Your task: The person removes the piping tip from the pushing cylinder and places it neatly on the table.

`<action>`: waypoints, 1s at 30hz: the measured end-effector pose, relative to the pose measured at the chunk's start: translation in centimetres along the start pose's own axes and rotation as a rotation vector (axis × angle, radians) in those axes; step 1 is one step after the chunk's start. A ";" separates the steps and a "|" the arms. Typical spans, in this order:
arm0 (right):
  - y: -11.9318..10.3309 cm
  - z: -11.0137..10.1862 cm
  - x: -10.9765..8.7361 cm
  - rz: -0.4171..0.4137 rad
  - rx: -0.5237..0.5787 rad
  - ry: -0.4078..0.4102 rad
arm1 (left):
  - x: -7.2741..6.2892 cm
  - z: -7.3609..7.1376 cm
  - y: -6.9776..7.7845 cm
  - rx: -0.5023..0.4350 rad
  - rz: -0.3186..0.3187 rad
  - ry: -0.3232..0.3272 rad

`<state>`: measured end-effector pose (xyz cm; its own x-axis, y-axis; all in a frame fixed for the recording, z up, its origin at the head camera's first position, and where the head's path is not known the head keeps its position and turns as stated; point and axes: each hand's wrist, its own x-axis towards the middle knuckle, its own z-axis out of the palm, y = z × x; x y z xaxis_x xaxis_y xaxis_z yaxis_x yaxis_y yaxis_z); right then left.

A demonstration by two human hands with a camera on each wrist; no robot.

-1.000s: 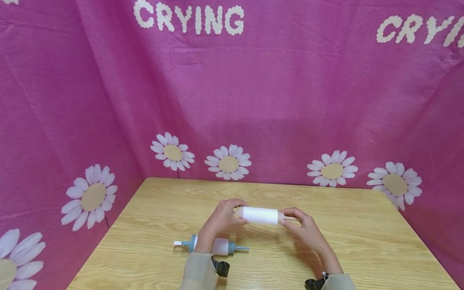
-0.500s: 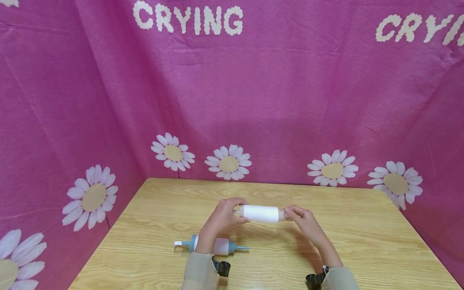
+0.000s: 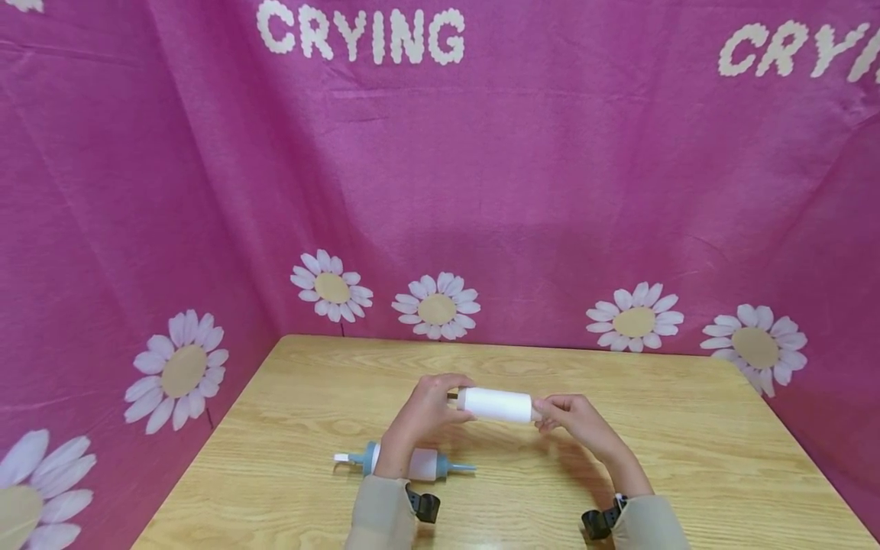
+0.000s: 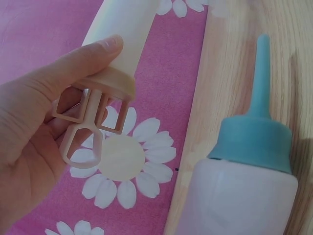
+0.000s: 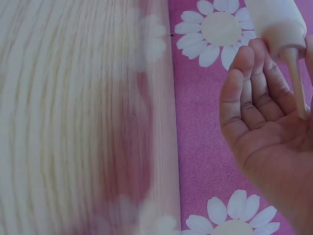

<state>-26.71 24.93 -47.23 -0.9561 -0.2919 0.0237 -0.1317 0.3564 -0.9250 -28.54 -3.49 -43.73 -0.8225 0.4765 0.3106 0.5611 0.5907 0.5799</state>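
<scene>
Above the table, both hands hold a white squeeze bottle (image 3: 496, 405) level, with beige fittings at its two ends. My left hand (image 3: 428, 410) grips the left end, its thumb on the white body. In the left wrist view a beige loop handle (image 4: 92, 110) with side frames sticks out of that end. My right hand (image 3: 583, 424) pinches the beige cap at the other end. The right wrist view shows the cap's long thin nozzle (image 5: 296, 81) running down along the palm. A second bottle with teal fittings (image 3: 423, 464) lies on the table, partly behind my left wrist.
The wooden table (image 3: 330, 397) has its far edge against a pink curtain (image 3: 522, 191) with daisies and lettering. Another curtain side stands at the left. Black straps with small cameras sit on both wrists.
My right hand has turned about the cap, its fingers shifting round it; the nozzle, visible earlier in the head view, is now hidden by that hand. The left hand has stayed on its end.
</scene>
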 end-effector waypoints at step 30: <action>-0.2 1.8 -0.9 -0.083 -0.006 0.159 | -0.3 -0.5 -0.7 -0.058 -0.042 -0.029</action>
<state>-25.32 23.52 -47.78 -0.9711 -0.1771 0.1597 -0.2130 0.3424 -0.9151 -28.72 -4.39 -43.82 -0.8415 0.4715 0.2637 0.5194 0.5719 0.6349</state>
